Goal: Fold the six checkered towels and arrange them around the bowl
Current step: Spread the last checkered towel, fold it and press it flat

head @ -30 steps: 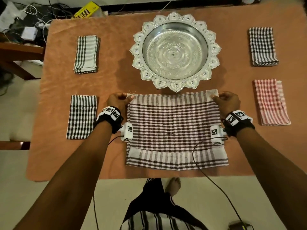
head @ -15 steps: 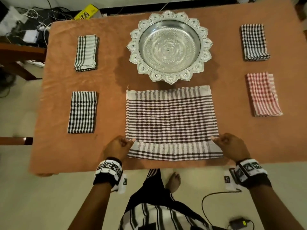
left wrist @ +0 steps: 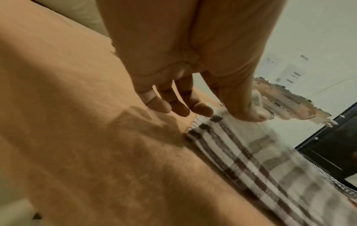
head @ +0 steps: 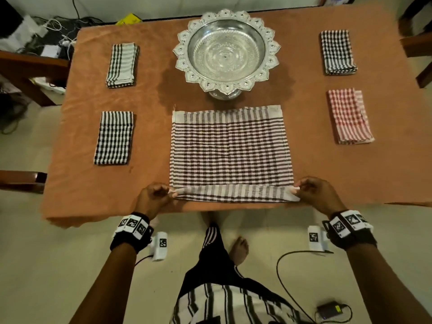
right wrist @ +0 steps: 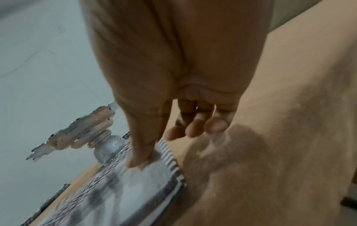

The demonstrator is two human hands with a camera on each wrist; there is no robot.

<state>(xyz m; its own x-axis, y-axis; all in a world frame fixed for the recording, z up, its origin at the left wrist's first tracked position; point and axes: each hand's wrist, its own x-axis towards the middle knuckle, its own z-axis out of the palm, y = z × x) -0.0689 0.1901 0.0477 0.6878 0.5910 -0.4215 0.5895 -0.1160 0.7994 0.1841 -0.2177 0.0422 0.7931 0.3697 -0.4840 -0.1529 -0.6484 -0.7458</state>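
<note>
Fingers of the left hand (head: 153, 197) and right hand (head: 314, 195) are pinching the near corners of the brown-and-white checkered cloth towel (head: 230, 153), thumb against forefinger, other fingers hanging loosely curled. That towel is lying spread flat on the orange-covered table (head: 149, 127), at 6 o'clock from the ornate silver footed bowl (head: 226, 51). Four folded checkered towels are sitting well apart from the bowl: two black-and-white at 8 and 9 o'clock, one black-and-white at 3, one red-and-white at 4.
</note>
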